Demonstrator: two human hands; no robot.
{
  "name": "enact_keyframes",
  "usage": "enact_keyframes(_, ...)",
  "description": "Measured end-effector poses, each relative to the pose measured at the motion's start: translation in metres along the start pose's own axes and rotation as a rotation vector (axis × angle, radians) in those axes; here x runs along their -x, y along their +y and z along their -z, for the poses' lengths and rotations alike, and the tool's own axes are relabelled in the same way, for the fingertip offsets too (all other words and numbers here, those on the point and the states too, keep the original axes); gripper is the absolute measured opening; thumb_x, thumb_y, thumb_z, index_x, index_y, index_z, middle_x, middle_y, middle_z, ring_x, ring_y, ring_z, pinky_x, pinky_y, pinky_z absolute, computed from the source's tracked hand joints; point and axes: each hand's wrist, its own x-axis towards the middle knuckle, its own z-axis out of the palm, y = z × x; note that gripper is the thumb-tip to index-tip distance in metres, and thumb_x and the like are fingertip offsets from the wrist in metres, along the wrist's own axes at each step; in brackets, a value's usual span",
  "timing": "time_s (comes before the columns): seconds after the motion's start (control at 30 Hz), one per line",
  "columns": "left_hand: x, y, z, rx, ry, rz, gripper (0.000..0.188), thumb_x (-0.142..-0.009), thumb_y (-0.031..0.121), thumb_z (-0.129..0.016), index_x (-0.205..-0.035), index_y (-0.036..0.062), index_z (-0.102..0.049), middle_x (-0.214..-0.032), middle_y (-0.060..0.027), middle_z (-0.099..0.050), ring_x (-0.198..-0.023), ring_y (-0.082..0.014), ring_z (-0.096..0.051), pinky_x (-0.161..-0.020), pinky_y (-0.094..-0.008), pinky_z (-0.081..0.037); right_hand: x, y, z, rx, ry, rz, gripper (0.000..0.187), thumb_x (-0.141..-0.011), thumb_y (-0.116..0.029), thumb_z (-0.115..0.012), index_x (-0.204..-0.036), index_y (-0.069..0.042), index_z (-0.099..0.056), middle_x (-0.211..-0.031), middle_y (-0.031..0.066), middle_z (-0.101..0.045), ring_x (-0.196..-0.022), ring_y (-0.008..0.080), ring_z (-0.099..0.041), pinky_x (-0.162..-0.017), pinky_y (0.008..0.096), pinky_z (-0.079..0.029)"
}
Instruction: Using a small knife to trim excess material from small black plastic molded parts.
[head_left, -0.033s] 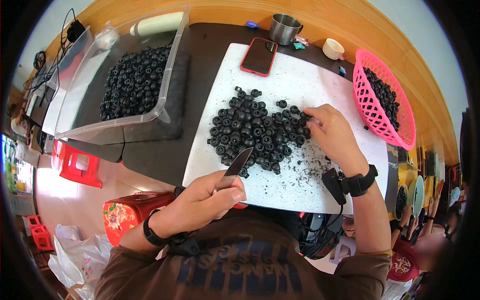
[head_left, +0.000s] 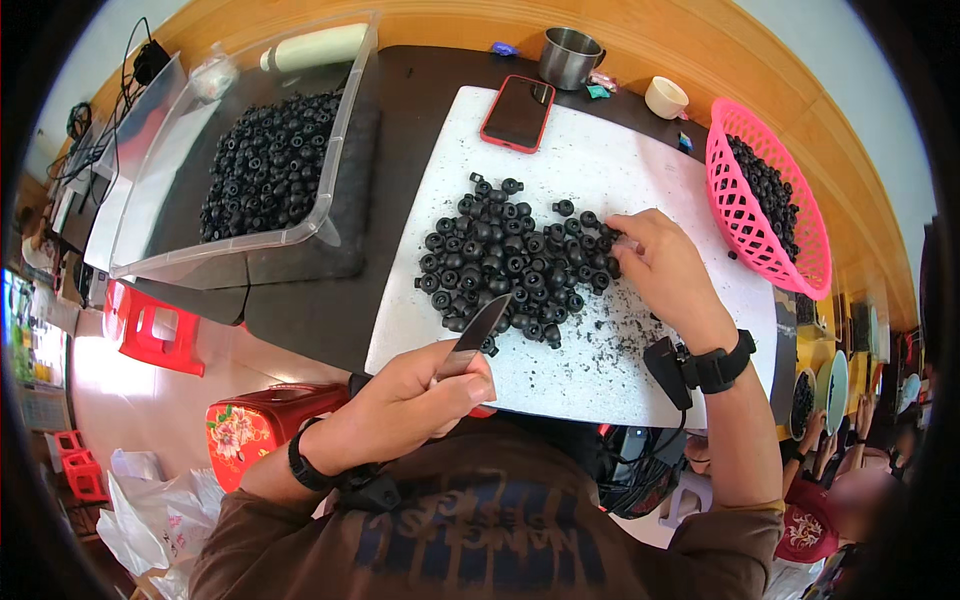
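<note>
Left hand (head_left: 405,400) clasps one knife (head_left: 478,335); right hand (head_left: 665,270) pinches one black piece (head_left: 612,236) from one heap (head_left: 510,260).

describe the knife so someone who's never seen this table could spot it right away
Start at the big white board lying on the dark table, with a heap of small black round pieces in its middle. At the board's near edge, the left hand holds the knife, its blade pointing up toward the heap. It is the only thin, flat, grey metal thing among round black parts.

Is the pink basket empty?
No, the pink basket holds small black round parts, like the pile on the white board.
</note>
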Motion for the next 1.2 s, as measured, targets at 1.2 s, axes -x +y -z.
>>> enact_keyframes(1.2, -0.024, 0.003, -0.054, -0.101, -0.021, -0.070, 0.014, -0.090, 0.015, -0.049, -0.087, 0.0019, -0.052, -0.059, 0.0071, -0.036, -0.048, -0.0014, -0.029, -0.044, -0.0189, -0.023, 0.038, -0.026, 0.019, -0.651, 0.292, -0.330, 0.024, -0.072, -0.011, -0.064, -0.090, 0.001, -0.055, -0.072, 0.0092, -0.057, -0.063, 0.0199, -0.055, -0.060, 0.0312, -0.045)
